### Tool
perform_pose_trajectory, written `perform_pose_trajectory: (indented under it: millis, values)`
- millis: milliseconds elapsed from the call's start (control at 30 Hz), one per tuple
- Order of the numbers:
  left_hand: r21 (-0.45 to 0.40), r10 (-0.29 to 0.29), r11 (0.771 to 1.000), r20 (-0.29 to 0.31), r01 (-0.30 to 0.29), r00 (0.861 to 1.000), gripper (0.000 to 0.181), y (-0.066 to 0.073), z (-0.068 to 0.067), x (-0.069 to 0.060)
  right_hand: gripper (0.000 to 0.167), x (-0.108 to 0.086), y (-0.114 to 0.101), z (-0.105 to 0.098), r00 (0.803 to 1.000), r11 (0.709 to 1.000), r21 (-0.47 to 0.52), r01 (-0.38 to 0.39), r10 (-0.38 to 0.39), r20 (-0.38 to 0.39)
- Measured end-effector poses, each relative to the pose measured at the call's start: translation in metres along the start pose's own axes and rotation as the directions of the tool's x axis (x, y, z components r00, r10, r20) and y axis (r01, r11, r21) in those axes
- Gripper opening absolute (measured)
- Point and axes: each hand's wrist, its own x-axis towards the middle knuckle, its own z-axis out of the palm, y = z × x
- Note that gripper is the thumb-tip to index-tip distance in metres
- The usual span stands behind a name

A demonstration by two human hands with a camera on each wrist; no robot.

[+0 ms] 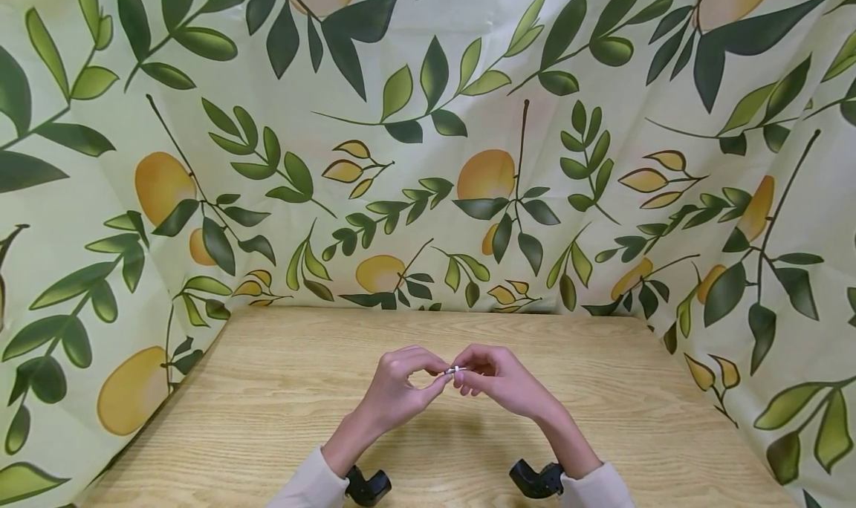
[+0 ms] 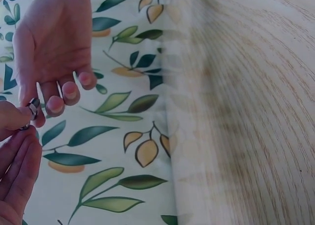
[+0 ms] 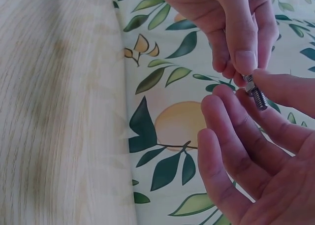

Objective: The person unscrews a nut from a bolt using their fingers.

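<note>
Left hand (image 1: 399, 387), right hand (image 1: 503, 383) — both pinching threaded bolt (image 3: 256, 93) above wooden table (image 1: 294, 374).

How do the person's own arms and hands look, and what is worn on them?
The left hand and right hand are bare, without gloves. The left sleeve and right sleeve are off-white. A black left wrist device and a matching right wrist device, both bent, show no cables.

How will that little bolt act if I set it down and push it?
The bolt would probably stay stiff, since it looks like solid metal. Its round shape suggests it could roll, though what looks like a nut around it might make it wobble or stop. The visible threads should make it less slippery than a smooth pin.
</note>
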Motion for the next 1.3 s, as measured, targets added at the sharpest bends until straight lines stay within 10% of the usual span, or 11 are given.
perform_pose_trajectory:
  millis: [1300]
  values:
    - [-0.001, 0.073, 0.997, -0.062, -0.074, 0.995, 0.018, -0.0025, 0.0029, 0.0002, 0.018, 0.0001, -0.0009, 0.0016, 1.0, 1.0, -0.03, -0.005, 0.004, -0.03]
